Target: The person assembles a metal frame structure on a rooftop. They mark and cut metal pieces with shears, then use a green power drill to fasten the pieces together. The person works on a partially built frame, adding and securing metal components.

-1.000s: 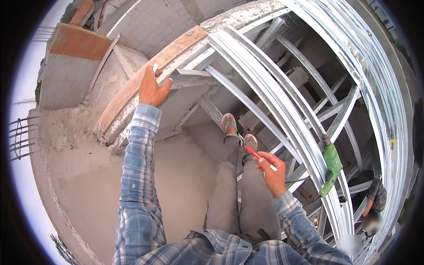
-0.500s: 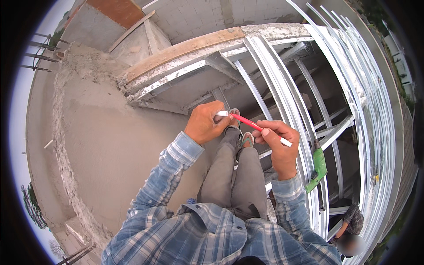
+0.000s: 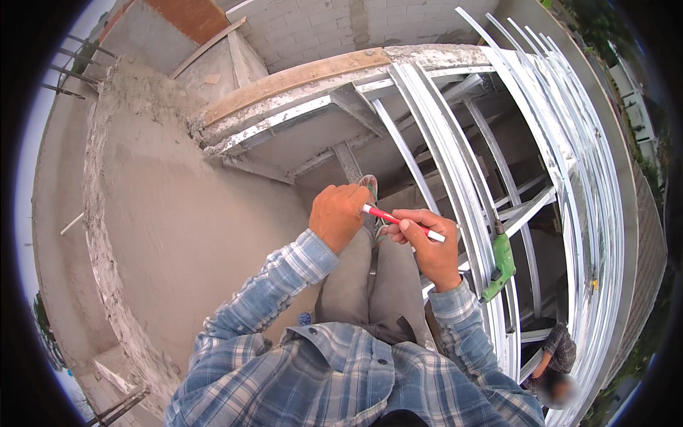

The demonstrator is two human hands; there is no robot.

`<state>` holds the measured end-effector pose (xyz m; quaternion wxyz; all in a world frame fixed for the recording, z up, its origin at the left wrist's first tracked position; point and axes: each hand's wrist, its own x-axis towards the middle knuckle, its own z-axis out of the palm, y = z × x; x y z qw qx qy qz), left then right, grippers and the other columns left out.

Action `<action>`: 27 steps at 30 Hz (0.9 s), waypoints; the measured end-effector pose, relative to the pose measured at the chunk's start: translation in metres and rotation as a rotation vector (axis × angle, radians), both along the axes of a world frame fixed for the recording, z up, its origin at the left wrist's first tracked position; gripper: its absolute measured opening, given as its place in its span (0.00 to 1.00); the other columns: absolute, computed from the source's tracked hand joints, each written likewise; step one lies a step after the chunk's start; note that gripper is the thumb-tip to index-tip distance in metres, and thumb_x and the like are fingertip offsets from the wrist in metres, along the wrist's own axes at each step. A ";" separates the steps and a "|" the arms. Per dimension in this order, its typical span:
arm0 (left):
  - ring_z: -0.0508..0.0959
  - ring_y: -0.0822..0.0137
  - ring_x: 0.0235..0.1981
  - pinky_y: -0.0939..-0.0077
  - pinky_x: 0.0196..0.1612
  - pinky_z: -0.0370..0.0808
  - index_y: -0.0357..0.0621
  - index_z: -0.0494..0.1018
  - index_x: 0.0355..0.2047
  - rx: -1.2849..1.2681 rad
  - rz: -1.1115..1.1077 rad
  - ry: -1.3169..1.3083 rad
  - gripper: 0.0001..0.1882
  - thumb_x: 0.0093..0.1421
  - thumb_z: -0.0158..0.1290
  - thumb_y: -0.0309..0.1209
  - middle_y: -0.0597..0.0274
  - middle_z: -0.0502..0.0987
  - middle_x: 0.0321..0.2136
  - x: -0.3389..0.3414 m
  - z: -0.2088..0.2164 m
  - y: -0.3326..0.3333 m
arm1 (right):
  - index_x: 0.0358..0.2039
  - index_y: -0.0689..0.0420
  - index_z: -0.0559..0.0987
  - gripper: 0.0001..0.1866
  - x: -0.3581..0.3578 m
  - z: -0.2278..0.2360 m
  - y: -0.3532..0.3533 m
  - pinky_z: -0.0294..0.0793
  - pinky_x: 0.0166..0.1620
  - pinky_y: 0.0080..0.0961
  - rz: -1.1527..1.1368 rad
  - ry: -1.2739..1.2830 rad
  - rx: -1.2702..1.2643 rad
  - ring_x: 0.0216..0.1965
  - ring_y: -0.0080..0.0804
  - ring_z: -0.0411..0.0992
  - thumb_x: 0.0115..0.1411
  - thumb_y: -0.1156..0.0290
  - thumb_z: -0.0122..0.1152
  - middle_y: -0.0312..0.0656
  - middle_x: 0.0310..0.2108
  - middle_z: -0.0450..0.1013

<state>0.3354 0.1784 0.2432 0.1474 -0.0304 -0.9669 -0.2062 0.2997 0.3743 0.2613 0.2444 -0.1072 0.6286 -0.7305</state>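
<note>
A red marker pen (image 3: 386, 215) with white ends is held between my two hands, in front of my knees. My left hand (image 3: 336, 215) is closed round its left end, where a white cap meets the red barrel. The fingers of my right hand (image 3: 432, 249) pinch the barrel toward the other end, and the white tail sticks out past the thumb. Part of the cap is hidden inside my left hand. Below the pen are my sandalled feet (image 3: 368, 183).
Beside my right arm a green power drill (image 3: 504, 262) lies on light metal channels (image 3: 445, 142). More long metal profiles (image 3: 594, 206) curve along the right. Openings show between the frame members. Another person (image 3: 558, 356) is at lower right. A rough concrete ledge (image 3: 114, 249) runs down the left.
The white cap, apart from the red marker's tip before, now meets its barrel. My hands have come closer together, the right one moving left.
</note>
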 end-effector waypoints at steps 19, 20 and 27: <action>0.75 0.60 0.29 0.65 0.33 0.68 0.47 0.68 0.26 0.024 -0.159 -0.173 0.07 0.50 0.56 0.24 0.62 0.71 0.23 0.049 -0.050 0.029 | 0.45 0.65 0.80 0.17 0.073 -0.029 0.049 0.70 0.33 0.26 0.050 0.120 0.531 0.26 0.24 0.69 0.67 0.63 0.55 0.40 0.22 0.72; 0.76 0.60 0.30 0.65 0.34 0.69 0.46 0.69 0.26 0.008 -0.169 -0.183 0.06 0.51 0.57 0.26 0.62 0.72 0.24 0.051 -0.051 0.031 | 0.46 0.64 0.80 0.17 0.074 -0.030 0.053 0.67 0.30 0.23 0.055 -0.092 0.450 0.24 0.22 0.67 0.67 0.63 0.55 0.37 0.21 0.70; 0.79 0.53 0.31 0.55 0.35 0.73 0.43 0.71 0.28 0.194 -0.130 -0.296 0.03 0.56 0.53 0.27 0.55 0.77 0.26 0.076 -0.082 0.047 | 0.54 0.64 0.74 0.22 0.061 -0.019 0.061 0.66 0.28 0.17 0.090 -0.427 0.242 0.21 0.19 0.66 0.66 0.62 0.57 0.31 0.19 0.67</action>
